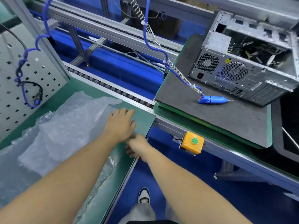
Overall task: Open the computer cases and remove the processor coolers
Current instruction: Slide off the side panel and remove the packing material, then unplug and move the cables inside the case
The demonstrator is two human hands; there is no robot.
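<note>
A grey computer case (239, 65) lies on a dark foam pad (218, 120) at the upper right, its side panel off and cables visible inside. A blue electric screwdriver (213, 100) lies on the pad in front of it, on a coiled blue cable. My left hand (120, 123) rests flat, fingers straight, on the green bench top (142, 120) beside a sheet of bubble wrap (64, 126). My right hand (137, 147) is just below it at the bench's edge, fingers curled inward; whether it holds anything I cannot make out. No processor cooler is visible.
A yellow box with a green push button (193, 142) hangs on the conveyor rail. A roller track (113, 89) runs between the bench and the blue frame. A grey pegboard (21, 81) with a blue cable stands at the left. My shoe (143, 195) is on the blue floor.
</note>
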